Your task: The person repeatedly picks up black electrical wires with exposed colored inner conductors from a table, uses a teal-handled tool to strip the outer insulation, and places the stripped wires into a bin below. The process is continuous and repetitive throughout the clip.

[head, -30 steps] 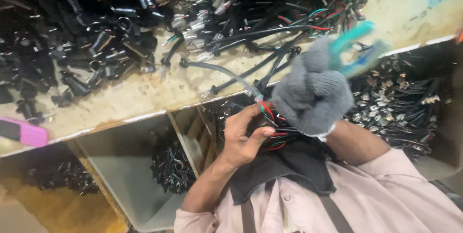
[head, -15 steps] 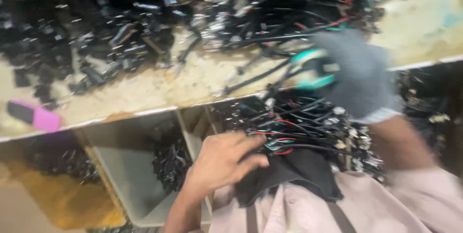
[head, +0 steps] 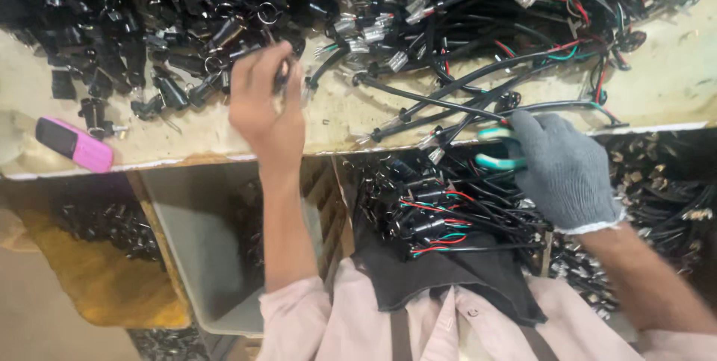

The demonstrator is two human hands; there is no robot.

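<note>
Left hand [head: 263, 103] — bare, reaching up onto the workbench [head: 672, 85], fingers pinched narrow on a small black connector [head: 282, 73] at the edge of the heap of black parts [head: 149, 40]; what exactly is pinched is partly hidden by the fingers.

Right hand [head: 560, 167] — in a grey knit glove, closed around a tool with teal handles [head: 494, 148], just below the bench edge, at about 3 o'clock from the left hand.

Black cables [head: 463, 92] — loose on the bench, at 12 o'clock from the gloved hand, with red and green wires among them.

Bundle of wired parts [head: 441, 215] — lying on a dark cloth [head: 448, 279] in the person's lap, at 7 o'clock from the gloved hand.

Pink object [head: 75, 144] — at the bench's near edge, 9 o'clock from the left hand, well apart.

Grey bin [head: 202, 256] — below the bench, under the left forearm.
</note>
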